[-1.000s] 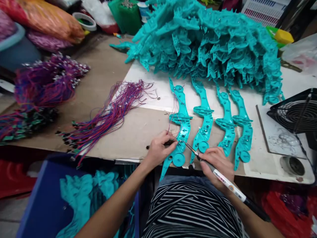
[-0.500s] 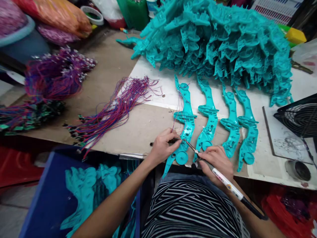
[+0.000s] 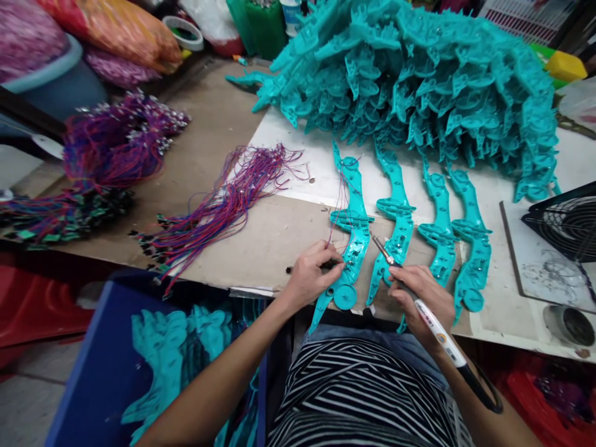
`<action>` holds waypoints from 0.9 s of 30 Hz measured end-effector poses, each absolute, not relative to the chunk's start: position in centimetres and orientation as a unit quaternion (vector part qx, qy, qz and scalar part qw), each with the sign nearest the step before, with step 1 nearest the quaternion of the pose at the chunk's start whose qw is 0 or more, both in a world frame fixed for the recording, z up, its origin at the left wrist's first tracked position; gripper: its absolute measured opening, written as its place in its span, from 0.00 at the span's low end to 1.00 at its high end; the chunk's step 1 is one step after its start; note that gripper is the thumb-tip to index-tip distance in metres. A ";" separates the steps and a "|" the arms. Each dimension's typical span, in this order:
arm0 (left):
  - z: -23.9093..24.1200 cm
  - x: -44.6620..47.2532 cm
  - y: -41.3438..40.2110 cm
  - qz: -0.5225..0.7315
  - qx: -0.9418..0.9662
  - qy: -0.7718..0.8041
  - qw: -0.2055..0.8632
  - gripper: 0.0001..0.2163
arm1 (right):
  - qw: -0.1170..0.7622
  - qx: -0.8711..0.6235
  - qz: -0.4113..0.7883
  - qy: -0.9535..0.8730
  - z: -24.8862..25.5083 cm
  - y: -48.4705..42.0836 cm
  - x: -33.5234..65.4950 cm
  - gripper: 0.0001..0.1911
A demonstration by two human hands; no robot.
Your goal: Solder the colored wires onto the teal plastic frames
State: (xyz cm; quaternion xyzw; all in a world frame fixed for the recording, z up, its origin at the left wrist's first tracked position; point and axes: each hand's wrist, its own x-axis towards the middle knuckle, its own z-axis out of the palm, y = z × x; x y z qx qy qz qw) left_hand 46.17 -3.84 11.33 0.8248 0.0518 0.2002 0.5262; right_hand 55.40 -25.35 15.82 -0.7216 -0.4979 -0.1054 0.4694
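Observation:
My left hand [image 3: 313,273] is closed in a pinch at the left edge of the nearest turquoise plastic part [image 3: 356,239]. Thin red and blue wires [image 3: 343,192] run up from its fingers across that part. What sits at the fingertips is small, dark and partly hidden; a black end [image 3: 288,270] pokes out behind the hand. In my right hand [image 3: 426,298] is a soldering iron [image 3: 437,332] with a white and black handle, held like a pen. Its metal tip points up and left, apart from the nearest part, over the gap before the second turquoise part [image 3: 395,214].
Two more turquoise parts [image 3: 472,248] lie to the right, below a big turquoise pile [image 3: 419,81]. Wire bundles [image 3: 237,198] are spread at left. A black fan [image 3: 568,220] and a round tin [image 3: 570,325] stand at right. A blue bin [image 3: 88,366] holds turquoise parts below.
The soldering iron's tip has lifted off the nearest turquoise part and moved up and right with my right hand. My left hand stays at the part. The view has shifted slightly.

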 end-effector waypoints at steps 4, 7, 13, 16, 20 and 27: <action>11.3 46.2 -3.9 0.198 0.829 0.051 0.521 0.04 | 0.457 -0.732 -0.086 -0.497 16.2 -23.6 55.9 0.15; 11.4 46.1 -3.9 0.198 0.832 0.050 0.515 0.04 | 0.439 -0.744 -0.112 -0.492 16.5 -22.5 56.2 0.12; 11.4 46.1 -4.0 0.202 0.837 0.052 0.505 0.04 | 0.427 -0.752 -0.122 -0.487 16.1 -21.4 56.3 0.16; 11.5 46.1 -4.1 0.202 0.846 0.059 0.490 0.04 | 0.416 -0.749 -0.115 -0.502 15.8 -20.8 56.4 0.18; 11.9 46.1 -4.2 0.199 0.867 0.063 0.452 0.04 | 0.400 -0.744 -0.088 -0.528 15.4 -19.5 56.2 0.19; 12.7 46.2 -4.0 0.168 0.895 0.048 0.411 0.05 | 0.432 -0.728 -0.086 -0.525 15.3 -17.8 55.8 0.16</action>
